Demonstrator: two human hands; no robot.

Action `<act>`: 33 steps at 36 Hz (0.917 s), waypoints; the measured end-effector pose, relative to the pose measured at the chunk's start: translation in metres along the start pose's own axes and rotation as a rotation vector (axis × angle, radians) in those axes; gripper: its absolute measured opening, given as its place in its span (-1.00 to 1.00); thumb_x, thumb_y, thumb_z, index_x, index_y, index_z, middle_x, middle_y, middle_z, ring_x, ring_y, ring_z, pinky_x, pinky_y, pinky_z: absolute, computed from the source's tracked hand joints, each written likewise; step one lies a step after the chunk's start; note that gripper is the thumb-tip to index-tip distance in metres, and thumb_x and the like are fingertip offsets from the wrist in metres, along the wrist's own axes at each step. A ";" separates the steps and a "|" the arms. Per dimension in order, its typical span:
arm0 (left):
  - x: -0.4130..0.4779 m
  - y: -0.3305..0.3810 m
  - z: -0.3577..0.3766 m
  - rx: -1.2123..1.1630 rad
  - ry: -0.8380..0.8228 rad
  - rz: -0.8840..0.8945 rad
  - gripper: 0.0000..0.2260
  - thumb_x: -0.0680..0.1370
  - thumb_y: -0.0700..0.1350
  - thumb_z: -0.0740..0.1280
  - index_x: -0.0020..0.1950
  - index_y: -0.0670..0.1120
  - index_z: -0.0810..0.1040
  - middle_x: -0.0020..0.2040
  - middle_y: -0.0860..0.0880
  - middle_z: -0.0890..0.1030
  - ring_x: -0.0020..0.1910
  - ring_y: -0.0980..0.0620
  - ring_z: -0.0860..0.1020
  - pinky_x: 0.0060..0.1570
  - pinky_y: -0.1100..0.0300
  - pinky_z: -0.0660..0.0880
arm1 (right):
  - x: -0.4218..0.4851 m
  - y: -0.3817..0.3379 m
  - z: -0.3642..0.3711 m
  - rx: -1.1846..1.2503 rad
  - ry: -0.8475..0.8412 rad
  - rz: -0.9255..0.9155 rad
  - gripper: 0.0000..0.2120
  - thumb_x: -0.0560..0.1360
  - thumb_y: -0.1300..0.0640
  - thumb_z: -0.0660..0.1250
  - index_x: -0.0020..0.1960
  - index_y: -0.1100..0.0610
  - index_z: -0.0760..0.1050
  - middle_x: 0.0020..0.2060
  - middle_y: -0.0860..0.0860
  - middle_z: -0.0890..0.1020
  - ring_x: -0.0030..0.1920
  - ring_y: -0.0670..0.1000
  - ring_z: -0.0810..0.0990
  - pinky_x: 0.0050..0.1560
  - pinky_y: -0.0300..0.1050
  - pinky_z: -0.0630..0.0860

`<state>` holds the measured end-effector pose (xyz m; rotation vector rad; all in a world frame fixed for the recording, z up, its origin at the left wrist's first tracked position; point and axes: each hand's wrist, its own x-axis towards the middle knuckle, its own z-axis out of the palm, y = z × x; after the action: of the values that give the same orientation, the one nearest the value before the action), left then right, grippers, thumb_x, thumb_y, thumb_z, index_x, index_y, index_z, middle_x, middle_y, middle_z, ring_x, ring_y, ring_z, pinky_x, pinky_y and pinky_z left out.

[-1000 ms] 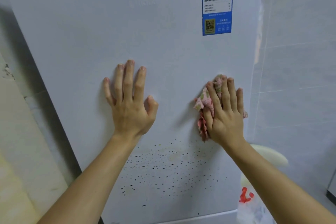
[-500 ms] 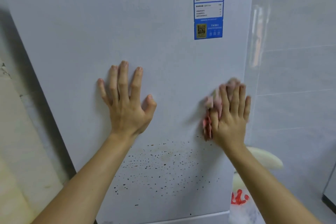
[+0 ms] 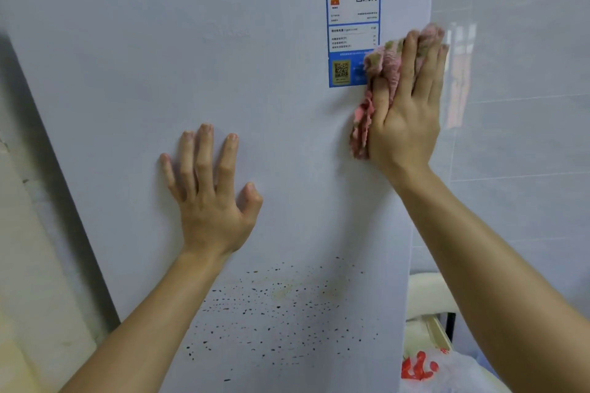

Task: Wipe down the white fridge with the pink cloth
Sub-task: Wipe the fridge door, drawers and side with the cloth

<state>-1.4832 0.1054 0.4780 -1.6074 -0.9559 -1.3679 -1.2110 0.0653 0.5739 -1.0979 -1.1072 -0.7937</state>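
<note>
The white fridge (image 3: 191, 57) fills most of the view, its door facing me. My right hand (image 3: 405, 112) presses the crumpled pink cloth (image 3: 383, 73) flat against the door near its right edge, over the lower right corner of a blue energy label (image 3: 348, 9). My left hand (image 3: 210, 188) lies flat on the door at the centre, fingers spread, holding nothing. Many small dark specks (image 3: 274, 313) dot the door below both hands.
A grey tiled wall (image 3: 526, 73) stands right of the fridge. At lower right sit a cream-coloured object (image 3: 424, 293) and a white plastic bag with red print (image 3: 424, 367). A beige wall (image 3: 25, 265) runs down the left.
My right hand has slid the cloth upward along the door's right edge onto the label. The view has tilted up, showing the fridge's top. My left hand stays flat on the door.
</note>
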 end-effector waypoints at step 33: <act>-0.016 -0.053 -0.028 -0.007 -0.094 -0.046 -0.47 0.70 0.02 0.15 0.66 -0.07 0.18 0.68 -0.24 0.15 0.68 -0.24 0.07 0.63 -0.29 -0.05 | -0.083 -0.050 0.022 0.124 -0.056 -0.414 -0.55 0.64 0.37 0.35 0.51 0.26 0.46 0.54 0.22 0.42 0.61 0.20 0.31 0.62 0.21 0.24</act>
<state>-1.5439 0.1000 0.4699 -1.6774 -1.0502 -1.3375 -1.2872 0.0702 0.5098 -0.7995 -1.4367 -1.0055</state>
